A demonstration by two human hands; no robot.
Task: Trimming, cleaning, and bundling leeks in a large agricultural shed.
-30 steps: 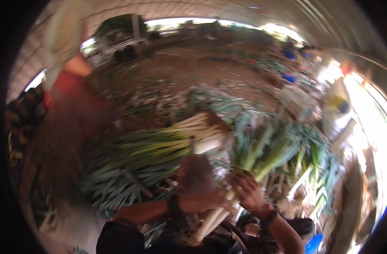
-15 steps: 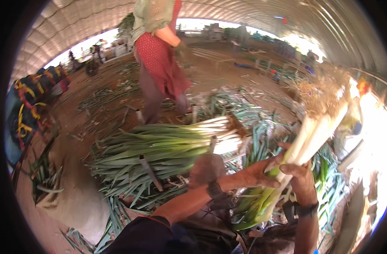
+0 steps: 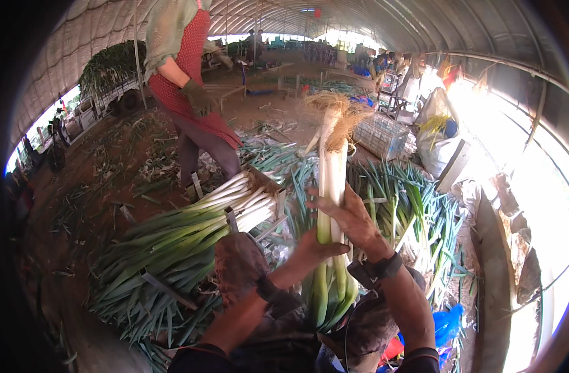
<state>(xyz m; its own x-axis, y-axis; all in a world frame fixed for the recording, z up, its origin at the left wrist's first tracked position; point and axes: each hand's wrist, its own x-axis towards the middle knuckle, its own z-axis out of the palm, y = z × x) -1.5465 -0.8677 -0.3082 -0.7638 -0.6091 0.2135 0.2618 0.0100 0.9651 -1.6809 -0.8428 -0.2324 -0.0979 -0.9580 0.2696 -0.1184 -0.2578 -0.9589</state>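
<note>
"What do you have hold of there?"

"A bundle of thick, white-stemmed leeks with green leaves (image 3: 332,177), upright in front of me, its shaggy tan roots (image 3: 346,118) at the top and its leaves down by my lap."

"And your fingers?"

"Clamped on it, both sets. My left hand (image 3: 313,248) grips low, where white turns green; my right hand (image 3: 351,221) wraps the stems just above."

"What lies to your left?"

"A broad heap of long green leeks (image 3: 166,248), white ends pointing away from me, with a flat grey metal upright (image 3: 231,219) standing beside those ends."

"On your right?"

"A loose pile of blue-green leek tops and pale stems (image 3: 415,208), near my right forearm. Farther off are a pale wire-mesh crate (image 3: 381,137) and a bulging white sack (image 3: 435,155)."

"Is someone with you?"

"Yes, a co-worker in a red patterned apron (image 3: 185,99) stands just beyond the heap."
</note>
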